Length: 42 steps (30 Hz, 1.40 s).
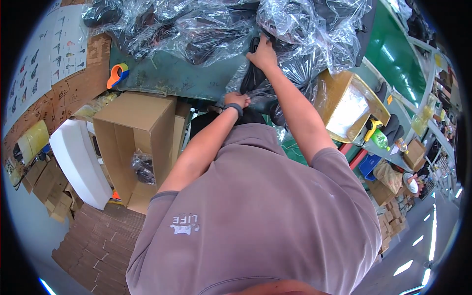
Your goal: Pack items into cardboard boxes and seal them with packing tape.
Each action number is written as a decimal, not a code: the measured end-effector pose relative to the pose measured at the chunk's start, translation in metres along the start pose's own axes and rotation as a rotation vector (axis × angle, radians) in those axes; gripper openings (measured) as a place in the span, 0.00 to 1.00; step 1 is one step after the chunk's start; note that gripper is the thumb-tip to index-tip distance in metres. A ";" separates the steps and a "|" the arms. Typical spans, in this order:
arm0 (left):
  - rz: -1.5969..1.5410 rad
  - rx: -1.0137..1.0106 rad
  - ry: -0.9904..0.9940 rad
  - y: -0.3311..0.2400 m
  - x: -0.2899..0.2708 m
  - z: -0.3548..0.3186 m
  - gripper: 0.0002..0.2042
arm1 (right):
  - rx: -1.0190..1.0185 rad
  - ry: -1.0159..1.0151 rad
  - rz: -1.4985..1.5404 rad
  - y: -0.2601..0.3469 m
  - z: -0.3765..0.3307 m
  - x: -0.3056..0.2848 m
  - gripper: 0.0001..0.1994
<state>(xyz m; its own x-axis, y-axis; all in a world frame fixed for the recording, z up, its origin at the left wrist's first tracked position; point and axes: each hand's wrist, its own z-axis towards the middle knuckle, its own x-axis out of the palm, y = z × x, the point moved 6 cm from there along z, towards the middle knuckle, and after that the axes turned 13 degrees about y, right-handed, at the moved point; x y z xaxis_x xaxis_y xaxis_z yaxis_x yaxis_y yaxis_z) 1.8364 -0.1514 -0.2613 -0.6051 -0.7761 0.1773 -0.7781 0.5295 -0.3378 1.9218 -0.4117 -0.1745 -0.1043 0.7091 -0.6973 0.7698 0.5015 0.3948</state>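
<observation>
A long black bicycle saddle [252, 77] lies at the front edge of the green worktable [169, 73], partly inside a clear plastic bag [238, 78]. My right hand [264, 54] is closed around the far part of this saddle, its fingertips partly hidden. Nearer to me, my left hand [238, 100] is closed beside the saddle's near end, at the bag's loose edge. Just beyond both hands spreads a heap of dark saddles in clear plastic [196, 37].
An orange and blue tape dispenser [118, 75] sits on the table's left part. Below it stands an open cardboard box [132, 113] with a bagged dark item inside, next to white foam [78, 162]. To the right is a yellow bin [351, 81] lined with plastic.
</observation>
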 end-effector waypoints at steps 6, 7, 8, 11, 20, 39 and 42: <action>-0.042 0.479 -0.039 -0.139 -0.037 -0.101 0.06 | -0.124 0.154 0.260 0.001 -0.062 -0.048 0.37; 0.021 0.604 0.055 -0.178 -0.026 -0.126 0.07 | -0.211 0.137 0.257 0.006 -0.090 -0.060 0.32; 0.036 0.608 0.068 -0.204 -0.018 -0.153 0.07 | -0.256 0.090 0.248 0.009 -0.114 -0.063 0.29; 0.448 0.779 0.410 -0.251 0.036 -0.272 0.09 | -0.098 0.235 1.008 0.009 -0.169 -0.033 0.25; -0.411 0.418 0.013 -0.161 -0.016 -0.302 0.21 | -0.761 0.062 0.704 0.086 -0.293 -0.076 0.26; 0.812 0.174 -0.485 -0.035 -0.153 -0.095 0.55 | 0.105 -0.245 0.025 -0.135 -0.213 0.031 0.42; 0.744 0.142 -0.289 -0.024 -0.173 -0.115 0.45 | -0.103 -0.279 0.087 -0.034 -0.264 -0.029 0.35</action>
<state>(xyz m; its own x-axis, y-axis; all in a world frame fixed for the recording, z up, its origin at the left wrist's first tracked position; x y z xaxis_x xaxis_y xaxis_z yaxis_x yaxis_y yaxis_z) 1.9407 0.0090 -0.1775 -0.8731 -0.3056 -0.3798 -0.1480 0.9085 -0.3909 1.7325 -0.3187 -0.0096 0.1471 0.5948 -0.7903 0.6989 0.5029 0.5086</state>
